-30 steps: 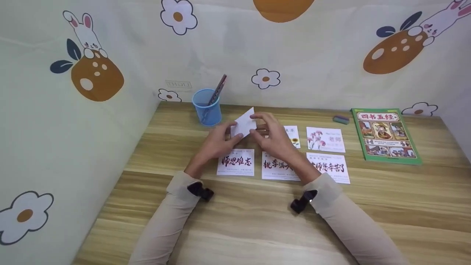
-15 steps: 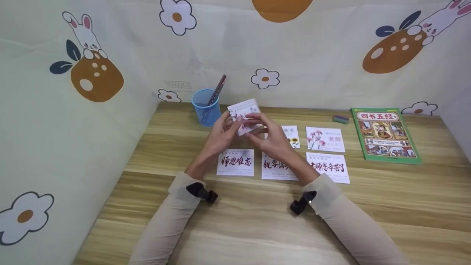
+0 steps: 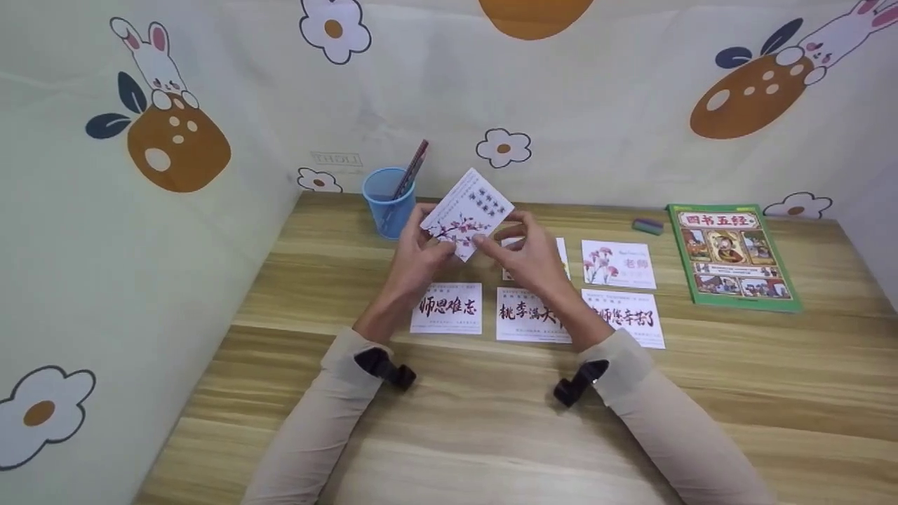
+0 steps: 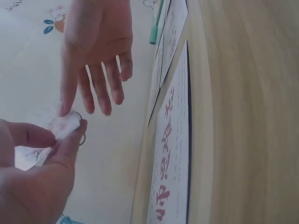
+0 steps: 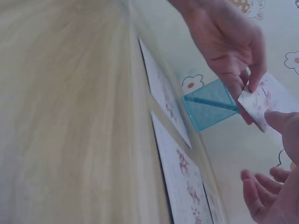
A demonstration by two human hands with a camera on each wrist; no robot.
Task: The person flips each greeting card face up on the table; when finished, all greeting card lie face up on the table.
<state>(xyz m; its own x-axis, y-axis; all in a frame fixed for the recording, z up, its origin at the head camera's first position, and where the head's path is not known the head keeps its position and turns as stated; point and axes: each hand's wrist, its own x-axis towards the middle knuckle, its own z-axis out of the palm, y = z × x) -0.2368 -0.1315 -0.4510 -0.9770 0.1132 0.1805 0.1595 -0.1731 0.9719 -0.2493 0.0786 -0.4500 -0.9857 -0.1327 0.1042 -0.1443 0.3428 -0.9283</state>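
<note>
My left hand (image 3: pixel 419 245) pinches a white greeting card (image 3: pixel 480 200) between thumb and fingers. The card is printed with a pink blossom branch and dark characters; it is raised and turned cornerwise. My right hand (image 3: pixel 530 252) touches the card's face with its thumb, while in the left wrist view this hand's (image 4: pixel 103 51) other fingers extend apart from it. Below lie cards with large red characters: a left one (image 3: pixel 447 308), a middle one (image 3: pixel 530 315) and a right one (image 3: pixel 628 322). Behind my right hand, another card (image 3: pixel 561 252) is mostly hidden.
A pink-flower card (image 3: pixel 617 264) lies right of my right hand. Farther right are a green-edged book (image 3: pixel 736 256) and a small purple-green block (image 3: pixel 647 226). The blue mesh cup (image 3: pixel 389 207) with pencils stands behind my left hand, near the patterned wall cloth (image 3: pixel 435 91).
The card's plain white side showed at first; now its printed side faces up. It has risen and turned cornerwise. My right fingers no longer cover its face. The cards on the table stay put.
</note>
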